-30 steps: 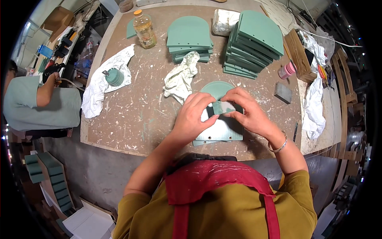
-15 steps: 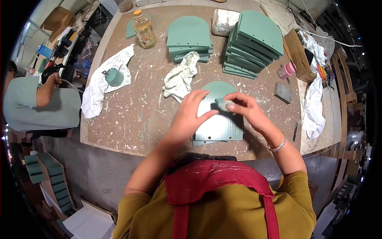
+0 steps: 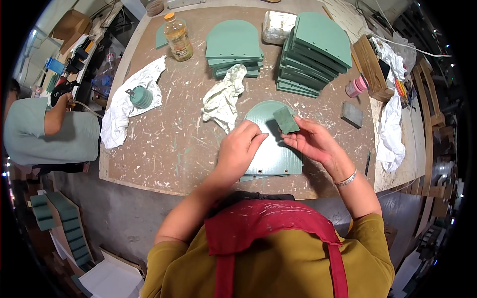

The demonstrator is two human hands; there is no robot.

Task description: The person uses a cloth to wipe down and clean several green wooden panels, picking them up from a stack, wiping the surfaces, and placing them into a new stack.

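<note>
A green arch-topped panel (image 3: 272, 157) lies in front of me with its straight edge, pierced by small holes, toward me; light glares off its surface. Another panel's edge shows from beneath it. My right hand (image 3: 315, 143) grips a small green sanding block (image 3: 286, 119) by its lower right side, raised above the panel with its flat face showing. Over the panel's left edge is my left hand (image 3: 239, 150), its fingers curled in and the thumb close to the forefinger, with nothing seen in it. A crumpled white cloth (image 3: 224, 102) lies just beyond.
Stacks of green panels stand at the back, one shorter (image 3: 233, 42) and one tall (image 3: 320, 44). Around them are a bottle with an orange cap (image 3: 178, 39), a green tin (image 3: 141, 97) on a cloth, a pink bottle (image 3: 356, 87) and a grey block (image 3: 352, 115). Another person (image 3: 52, 129) works at left.
My right hand has turned the sanding block up, so its broad green face now shows. My left hand has drawn its fingers in and shifted slightly down and left.
</note>
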